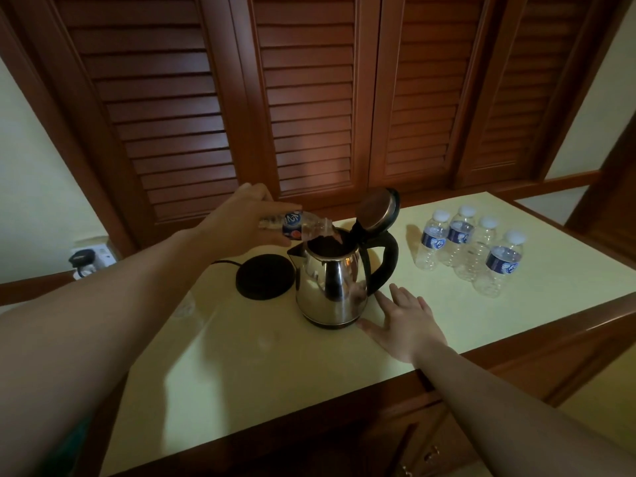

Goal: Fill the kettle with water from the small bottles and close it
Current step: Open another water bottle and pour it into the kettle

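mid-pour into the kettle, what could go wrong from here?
1. The left hand tips the bottle at the rim of the kettle; water may miss the opening and spill on the counter.
2. A spill could reach the black base beside the kettle.
3. The right hand lies flat beside the kettle, not gripping it; a nudge could shift it.

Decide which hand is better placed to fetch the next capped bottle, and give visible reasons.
Probably the right hand: it lies open on the counter, nearer the four capped bottles. The left hand grips the tilted bottle over the kettle.
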`<state>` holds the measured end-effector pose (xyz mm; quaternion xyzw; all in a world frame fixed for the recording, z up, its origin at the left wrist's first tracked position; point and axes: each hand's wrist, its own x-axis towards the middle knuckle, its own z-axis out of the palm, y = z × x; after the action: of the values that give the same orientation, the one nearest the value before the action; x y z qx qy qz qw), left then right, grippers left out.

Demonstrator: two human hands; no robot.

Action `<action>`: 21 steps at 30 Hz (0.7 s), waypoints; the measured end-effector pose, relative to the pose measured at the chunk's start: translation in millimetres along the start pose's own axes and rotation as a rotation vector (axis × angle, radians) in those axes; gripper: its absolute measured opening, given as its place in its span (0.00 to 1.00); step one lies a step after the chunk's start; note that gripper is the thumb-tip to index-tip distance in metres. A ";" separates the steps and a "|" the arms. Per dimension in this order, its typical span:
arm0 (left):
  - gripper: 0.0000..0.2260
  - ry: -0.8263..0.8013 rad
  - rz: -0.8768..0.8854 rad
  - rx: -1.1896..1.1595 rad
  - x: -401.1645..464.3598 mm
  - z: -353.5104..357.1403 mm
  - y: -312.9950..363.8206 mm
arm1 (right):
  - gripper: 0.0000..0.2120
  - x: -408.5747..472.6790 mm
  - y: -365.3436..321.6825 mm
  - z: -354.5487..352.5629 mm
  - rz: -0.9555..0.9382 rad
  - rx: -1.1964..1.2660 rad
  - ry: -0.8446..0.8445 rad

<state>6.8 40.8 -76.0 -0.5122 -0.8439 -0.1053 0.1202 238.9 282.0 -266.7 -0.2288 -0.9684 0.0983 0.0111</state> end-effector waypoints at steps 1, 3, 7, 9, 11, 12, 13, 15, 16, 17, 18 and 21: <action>0.31 -0.005 0.004 0.009 0.7 -0.2 0.1 | 0.48 -0.3 -0.2 -0.2 -0.001 0.001 0.001; 0.31 -0.018 0.002 0.016 1.8 -1.2 0.4 | 0.48 -0.4 -0.4 -0.6 -0.001 0.000 0.003; 0.32 -0.023 -0.005 -0.013 1.8 -3.1 -0.8 | 0.48 0.0 -0.1 0.3 0.000 0.001 0.009; 0.31 -0.018 0.005 -0.015 1.2 -6.4 -0.2 | 0.48 -0.2 -0.1 0.8 0.000 0.005 0.013; 0.31 -0.021 -0.001 -0.014 1.0 -10.5 2.0 | 0.48 -0.4 -0.1 0.7 -0.002 0.009 0.017; 0.31 -0.023 -0.008 -0.013 1.0 -12.5 3.6 | 0.48 -0.5 -0.2 0.4 -0.001 0.009 0.018; 0.31 -0.023 -0.015 -0.014 1.3 -13.9 4.6 | 0.48 -0.3 -0.1 0.4 -0.001 0.009 0.017; 0.31 -0.025 -0.021 -0.010 1.9 -16.6 6.4 | 0.48 -0.4 0.0 0.2 0.001 0.010 0.012; 0.31 -0.030 -0.019 -0.001 2.3 -17.6 7.2 | 0.48 -0.4 0.1 0.4 0.002 0.012 0.014; 0.31 -0.036 -0.013 0.013 2.8 -18.8 8.0 | 0.48 -0.5 0.2 0.7 0.002 0.014 0.018; 0.31 -0.042 -0.006 0.029 3.1 -20.2 9.3 | 0.47 -0.7 0.3 0.8 0.002 0.016 0.020; 0.31 -0.044 0.002 0.058 4.5 -23.3 12.2 | 0.47 -1.4 -0.2 0.1 0.004 0.020 0.016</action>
<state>17.9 43.0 -51.9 -0.5117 -0.8484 -0.0691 0.1164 240.0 281.2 -266.8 -0.2314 -0.9668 0.1062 0.0210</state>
